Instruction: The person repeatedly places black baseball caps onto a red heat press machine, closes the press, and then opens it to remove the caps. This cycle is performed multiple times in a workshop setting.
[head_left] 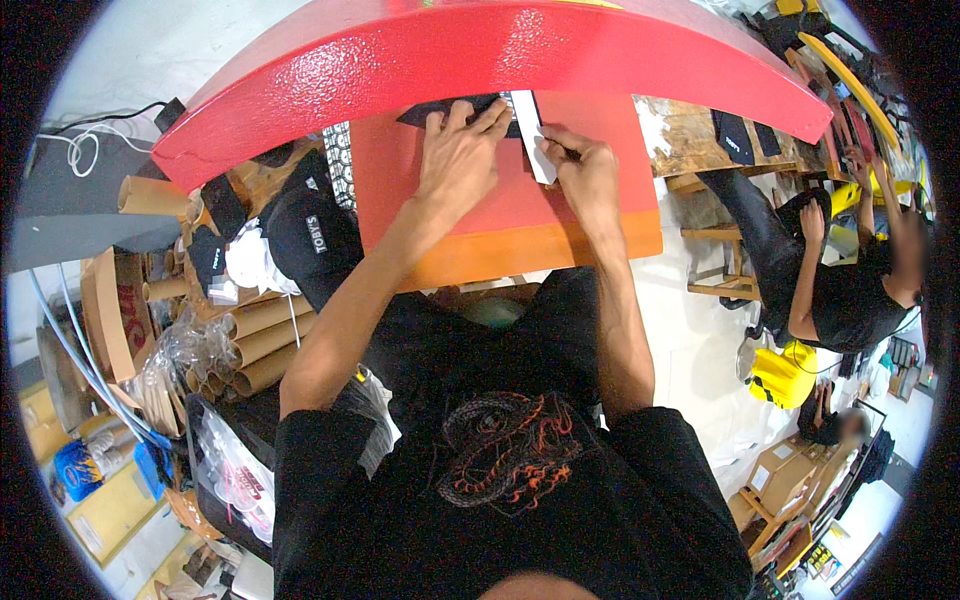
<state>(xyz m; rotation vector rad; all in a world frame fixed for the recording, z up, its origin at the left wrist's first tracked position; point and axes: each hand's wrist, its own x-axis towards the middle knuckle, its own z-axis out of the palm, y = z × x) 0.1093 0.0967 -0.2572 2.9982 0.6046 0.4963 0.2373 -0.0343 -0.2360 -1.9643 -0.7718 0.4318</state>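
Observation:
A flat red board (pixel 440 215) with an orange front edge lies before me, and on it is a black, pointed fabric piece (pixel 425 114). A narrow white strip (pixel 525 115) runs from the black piece toward me, with a dark edge along its right side. My left hand (pixel 460 158) rests on the black piece, its fingers spread and the fingertips beside the strip's far end. My right hand (pixel 585 178) pinches the near end of the strip between thumb and fingers. A small patterned patch shows at the left fingertips; the rest is covered.
A large curved red machine part (pixel 480 65) overhangs the board's far side. At left are black caps (pixel 312 235), cardboard tubes (pixel 270 350) and plastic bags. A wooden table (pixel 690 140) holds black pieces at right, where a co-worker (pixel 850 290) sits near a yellow object (pixel 783 376).

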